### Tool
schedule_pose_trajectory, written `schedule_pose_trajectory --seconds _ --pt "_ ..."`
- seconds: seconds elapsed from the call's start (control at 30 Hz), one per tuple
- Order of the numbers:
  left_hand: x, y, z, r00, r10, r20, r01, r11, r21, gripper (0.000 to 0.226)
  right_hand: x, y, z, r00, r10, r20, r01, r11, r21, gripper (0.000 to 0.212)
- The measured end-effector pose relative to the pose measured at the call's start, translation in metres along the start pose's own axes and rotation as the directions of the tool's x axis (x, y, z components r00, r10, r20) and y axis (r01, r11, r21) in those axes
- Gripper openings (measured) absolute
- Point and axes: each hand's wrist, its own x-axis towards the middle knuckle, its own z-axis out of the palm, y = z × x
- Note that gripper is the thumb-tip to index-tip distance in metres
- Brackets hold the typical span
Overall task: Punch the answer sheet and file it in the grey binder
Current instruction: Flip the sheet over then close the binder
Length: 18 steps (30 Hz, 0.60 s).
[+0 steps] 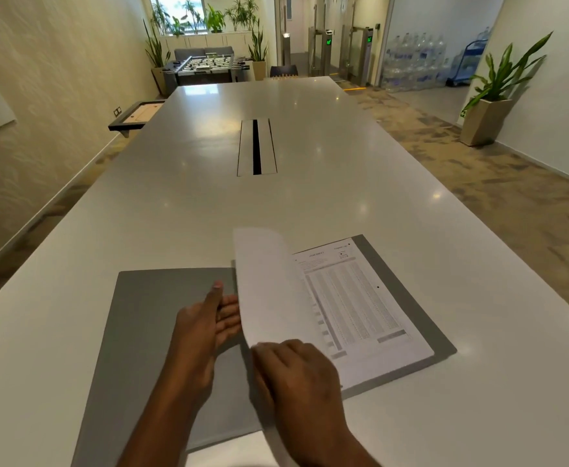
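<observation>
Two sheets show in the grey binder (161, 318), which lies opened flat on the white table (310, 136) just before the person: a printed answer sheet (357, 305) lying flat on the right-hand cover, and a blank-backed sheet (266, 281) standing curled up along the spine between the two covers. The left hand (205, 321) lies on the left cover with fingers held straight and close together, their tips touching the raised sheet's near face. The right hand (296, 372) covers that sheet's lower corner; it seems to grip the edge, but the fingertips are hidden, so I cannot tell whether it pinches. No punch is in view, nor the binder's prongs, hidden behind the paper. My guess is the sheet is being turned or seated at the spine. The risk is a crease or torn hole if it is pulled against the fastener.
</observation>
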Motion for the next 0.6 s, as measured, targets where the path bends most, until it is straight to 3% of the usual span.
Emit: schedule_pose_trajectory --seconds 0.13,0.2,0.3,0.4,0.5,0.6 --pt "-0.01 0.003 -0.014 0.999 0.036 0.012 -0.037 0.999 0.037 0.027 0.0 -0.01 0.018 0.991 -0.058 0.121 0.06 0.998 -0.012 0.028" --pt "-0.009 -0.001 -0.02 0.999 0.035 0.01 -0.035 0.998 0.061 0.021 -0.001 -0.015 0.014 0.986 -0.01 0.165 0.007 1.0 0.019 0.036" --pt "-0.008 -0.002 -0.021 1.0 0.023 -0.018 -0.022 0.999 0.04 0.018 -0.002 -0.007 -0.008 0.964 0.251 0.084 -0.262 0.949 0.174 0.054" --pt "-0.004 -0.006 -0.024 0.998 0.027 -0.054 -0.025 0.998 0.049 0.018 -0.012 0.036 -0.028 0.881 0.465 -0.087 -0.44 0.873 0.211 0.039" --pt "-0.001 -0.008 -0.024 0.998 0.023 -0.055 -0.021 0.999 0.05 0.019 -0.027 0.089 -0.041 0.753 0.654 -0.073 -0.657 0.751 -0.059 0.057" --pt "0.001 -0.009 -0.02 0.999 0.018 -0.039 -0.016 0.998 0.055 0.019 -0.046 0.123 -0.047 0.634 0.771 -0.054 -0.739 0.583 -0.338 0.077"
